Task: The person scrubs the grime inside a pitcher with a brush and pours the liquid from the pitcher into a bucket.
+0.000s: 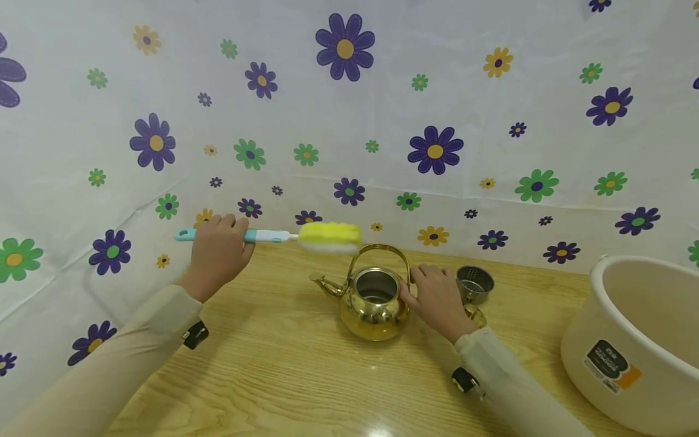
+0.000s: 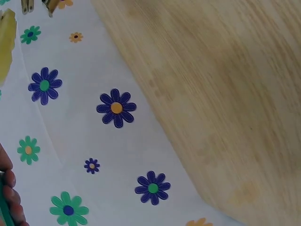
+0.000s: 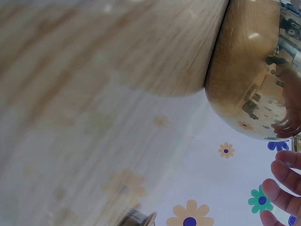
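Fingers of my left hand (image 1: 221,250) are gripping the brush (image 1: 270,235); those of my right hand (image 1: 437,297) are touching the kettle (image 1: 374,318), standing upright on the table (image 1: 273,364), though whether they're pinching its handle (image 1: 383,247) I cannot tell. With the sponge (image 1: 329,233) hovering beside that arch, a careless swing could be snagging it and tipping the kettle. Strainer (image 1: 475,284) and bucket (image 1: 655,388) are crowding my right; bare table is lying leftward.

At the centre, the teakettle (image 1: 374,321) is gold-toned metal, mirror-glossy; to its right, the strainer (image 1: 474,296) is perforated grey metal. Left of centre, the brush handle (image 1: 267,235) is smooth plastic, its sponge head (image 1: 329,235) matt. Lower right, the bucket (image 1: 579,346) looks plastic, smooth; the bench (image 1: 262,364) is wood-grained, slightly shiny.
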Demonstrator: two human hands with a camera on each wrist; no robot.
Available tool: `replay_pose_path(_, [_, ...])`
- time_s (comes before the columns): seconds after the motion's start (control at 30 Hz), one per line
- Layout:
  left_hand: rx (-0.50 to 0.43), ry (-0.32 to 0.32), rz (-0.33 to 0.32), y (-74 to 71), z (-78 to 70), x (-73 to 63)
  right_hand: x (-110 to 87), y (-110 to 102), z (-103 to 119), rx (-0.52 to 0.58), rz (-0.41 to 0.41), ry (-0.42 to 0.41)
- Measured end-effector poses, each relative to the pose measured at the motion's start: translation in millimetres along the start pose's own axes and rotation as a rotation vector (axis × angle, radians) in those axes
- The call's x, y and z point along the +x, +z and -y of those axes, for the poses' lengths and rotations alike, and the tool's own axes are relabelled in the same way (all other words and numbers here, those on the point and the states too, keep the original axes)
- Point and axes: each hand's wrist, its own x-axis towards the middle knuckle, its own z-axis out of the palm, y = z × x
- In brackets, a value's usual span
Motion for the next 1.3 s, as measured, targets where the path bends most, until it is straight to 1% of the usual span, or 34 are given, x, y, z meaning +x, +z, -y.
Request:
replay_pose_path(0.17, [-0.016,-0.038,0.023,4.8,9.3,-7.5,0.2,0.6,0.2,0.017,-0.008,0.002])
replay_pose_path(0.37, [-0.002,-0.054,0.082,11.2,14.1,-17.7,0.4,0.7,-0.2,0.012,0.003,0.005])
replay_pose_path(0.47, [0.022,-0.055,0.135,18.0,15.6,-24.1,0.6,0.5,-0.8,0.008,0.000,0.002])
replay_pose_path(0.6, [0.046,-0.064,0.242,27.5,15.7,-31.9,0.9,0.4,-1.5,0.001,-0.005,-0.003])
replay_pose_path(0.67, [0.052,-0.060,0.286,31.5,15.1,-35.6,0.9,0.5,-1.6,-0.003,-0.006,-0.005])
replay_pose_path(0.73, [0.060,-0.047,0.315,35.6,14.2,-39.2,0.8,0.9,-1.7,-0.007,-0.007,-0.006])
replay_pose_path(0.87, [0.096,-0.007,0.326,40.0,11.7,-45.2,0.3,0.9,-0.9,-0.005,-0.006,-0.007])
replay_pose_path(0.93, [0.106,-0.002,0.331,40.7,10.7,-47.2,0.1,0.6,-0.3,-0.002,-0.004,-0.006])
replay_pose_path(1.03, [0.083,-0.010,0.351,40.5,9.7,-48.5,0.2,-0.5,0.5,0.004,-0.006,-0.004])
replay_pose_path(1.13, [0.033,-0.020,0.392,40.2,10.5,-49.0,0.7,-1.2,0.6,0.010,-0.011,-0.001])
replay_pose_path(1.3, [-0.027,-0.010,0.472,42.4,16.0,-52.1,0.8,-0.9,0.1,0.007,-0.008,0.000])
